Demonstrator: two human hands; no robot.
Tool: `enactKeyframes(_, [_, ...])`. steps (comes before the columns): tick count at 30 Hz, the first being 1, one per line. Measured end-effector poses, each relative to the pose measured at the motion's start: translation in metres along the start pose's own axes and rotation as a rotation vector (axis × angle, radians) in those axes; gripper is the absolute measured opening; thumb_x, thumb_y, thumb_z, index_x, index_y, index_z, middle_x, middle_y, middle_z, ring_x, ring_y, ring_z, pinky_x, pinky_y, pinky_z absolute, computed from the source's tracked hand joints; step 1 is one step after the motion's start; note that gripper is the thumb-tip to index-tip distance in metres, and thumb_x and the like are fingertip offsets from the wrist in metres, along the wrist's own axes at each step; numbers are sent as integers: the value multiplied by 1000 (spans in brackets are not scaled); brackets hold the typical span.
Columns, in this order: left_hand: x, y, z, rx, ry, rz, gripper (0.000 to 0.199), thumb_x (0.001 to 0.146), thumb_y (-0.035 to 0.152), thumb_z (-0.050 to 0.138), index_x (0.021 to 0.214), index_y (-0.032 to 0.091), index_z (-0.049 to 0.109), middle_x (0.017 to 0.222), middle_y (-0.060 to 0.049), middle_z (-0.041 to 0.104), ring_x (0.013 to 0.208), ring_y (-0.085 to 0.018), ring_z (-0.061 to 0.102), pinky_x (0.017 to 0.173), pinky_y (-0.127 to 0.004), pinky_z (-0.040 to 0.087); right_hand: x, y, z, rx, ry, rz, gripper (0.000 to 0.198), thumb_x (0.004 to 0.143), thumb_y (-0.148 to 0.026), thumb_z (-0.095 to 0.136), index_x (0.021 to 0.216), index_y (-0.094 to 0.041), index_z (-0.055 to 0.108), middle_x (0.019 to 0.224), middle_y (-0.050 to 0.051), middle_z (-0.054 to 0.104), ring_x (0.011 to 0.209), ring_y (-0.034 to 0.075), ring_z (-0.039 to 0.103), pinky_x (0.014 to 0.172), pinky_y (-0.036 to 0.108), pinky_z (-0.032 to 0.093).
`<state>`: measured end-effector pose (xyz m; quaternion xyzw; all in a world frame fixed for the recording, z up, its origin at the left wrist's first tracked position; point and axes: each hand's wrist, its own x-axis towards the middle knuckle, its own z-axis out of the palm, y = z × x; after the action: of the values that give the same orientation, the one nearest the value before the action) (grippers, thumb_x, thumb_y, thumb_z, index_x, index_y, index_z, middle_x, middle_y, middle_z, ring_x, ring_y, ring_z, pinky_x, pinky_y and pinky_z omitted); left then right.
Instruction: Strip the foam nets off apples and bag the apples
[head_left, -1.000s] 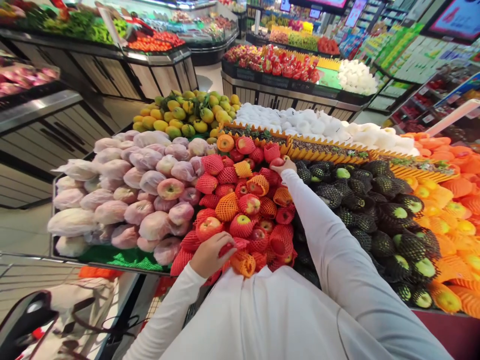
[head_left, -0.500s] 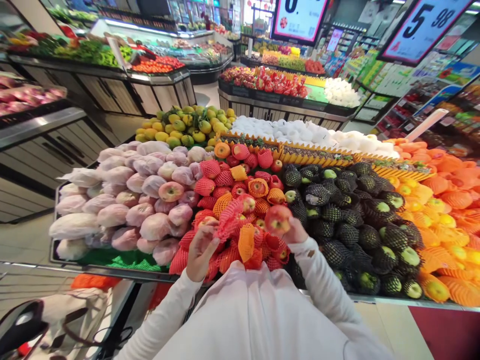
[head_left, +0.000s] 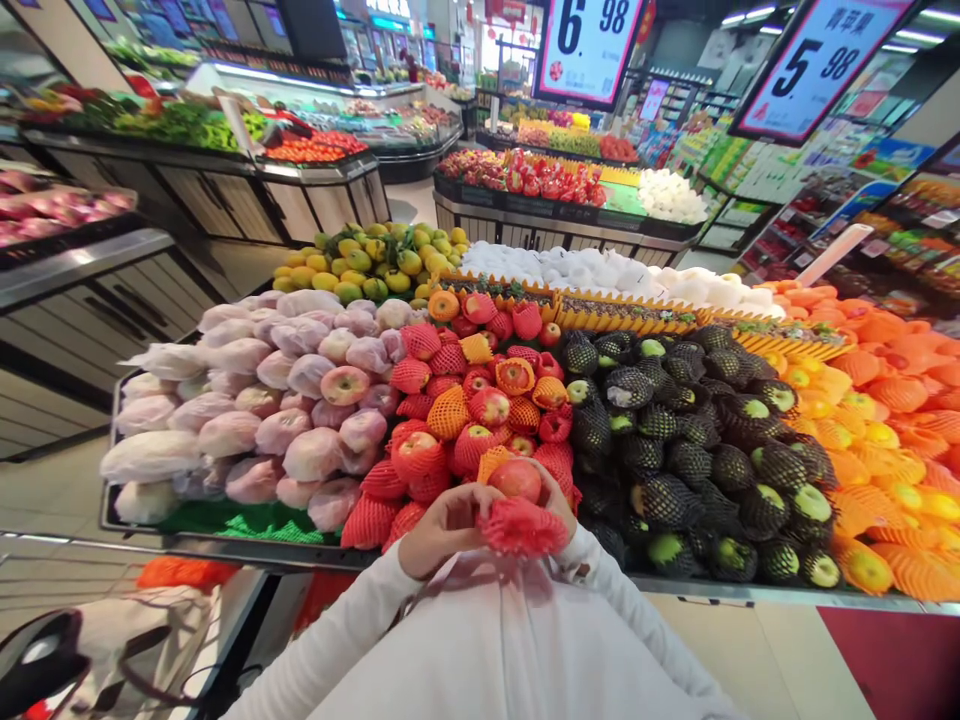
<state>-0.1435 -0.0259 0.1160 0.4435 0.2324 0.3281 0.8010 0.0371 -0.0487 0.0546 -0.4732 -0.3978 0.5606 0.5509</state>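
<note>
Close to my body, both of my hands meet over the front of the red apple pile. My right hand [head_left: 557,495] is wrapped round the right side of a bare red apple [head_left: 516,479]. With bent fingers, my left hand [head_left: 446,525] grips the edge of a red foam net sleeve [head_left: 523,528], which sits bunched just below the apple. How far the apple is inside the sleeve I cannot tell. Behind them lie several apples in red and orange foam nets [head_left: 448,412].
Plastic-wrapped pink fruit [head_left: 225,433] fills the left of the stand, dark-netted green fruit [head_left: 667,500] the right, orange-netted fruit [head_left: 870,570] farther right. Yellow-green fruit [head_left: 367,262] and white-wrapped fruit [head_left: 570,268] lie behind. Price screens [head_left: 589,45] hang above; a cart with a bag [head_left: 142,640] stands lower left.
My hands have come together and closer to my body. The apple moved left and down, and the red foam sleeve moved right and down, so they now touch or nearly touch.
</note>
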Motion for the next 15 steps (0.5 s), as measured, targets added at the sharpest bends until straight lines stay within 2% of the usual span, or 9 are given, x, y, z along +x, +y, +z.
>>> enactKeyframes(2, [-3, 0, -6, -59, 25, -28, 50, 55, 57, 82, 77, 16, 61, 101, -11, 62, 87, -24, 61, 72, -36, 50, -5, -4, -2, 4, 27, -24, 72, 48, -45, 89, 111, -26, 60, 123, 10, 64, 114, 30, 62, 104, 46, 45])
enactKeyframes(4, [-3, -4, -13, -67, 120, -17, 52, 57, 62, 79, 78, 16, 64, 105, -13, 63, 93, -28, 62, 77, -40, 51, -9, -7, -4, -11, 18, -49, 68, 49, -41, 89, 109, -26, 61, 118, 8, 66, 113, 28, 62, 105, 45, 43])
enactKeyframes(6, [2, -11, -18, -17, 223, 35, 44, 60, 53, 82, 73, 16, 62, 96, -9, 64, 90, -23, 62, 77, -36, 51, -11, -7, -4, -27, -22, -71, 70, 48, -38, 90, 111, -26, 61, 116, 8, 67, 112, 29, 62, 104, 45, 44])
enactKeyframes(8, [8, -20, -23, 0, 265, 89, 38, 60, 40, 86, 74, 16, 60, 86, -4, 62, 80, -17, 61, 72, -29, 50, -12, -6, -2, -20, -58, -90, 74, 45, -35, 90, 112, -27, 60, 116, 7, 67, 109, 29, 63, 101, 45, 45])
enactKeyframes(10, [15, -30, -26, -28, 266, 113, 40, 60, 35, 87, 86, 18, 61, 86, -2, 62, 78, -15, 60, 71, -27, 50, -12, -6, 0, -11, -68, -107, 77, 43, -33, 91, 113, -28, 60, 115, 7, 67, 107, 30, 64, 100, 46, 46])
enactKeyframes(12, [18, -39, -27, -61, 249, 110, 51, 59, 36, 87, 100, 21, 62, 96, -4, 65, 89, -18, 62, 79, -30, 51, -13, -7, 1, -11, -63, -129, 79, 43, -31, 91, 115, -29, 60, 115, 7, 66, 107, 31, 64, 100, 48, 46])
enactKeyframes(15, [18, -52, -25, -142, 138, -19, 58, 60, 43, 86, 108, 19, 64, 100, -9, 68, 96, -26, 64, 90, -40, 50, -16, -13, 3, -14, -99, -167, 84, 42, -27, 92, 118, -33, 56, 112, 6, 67, 103, 32, 66, 96, 49, 49])
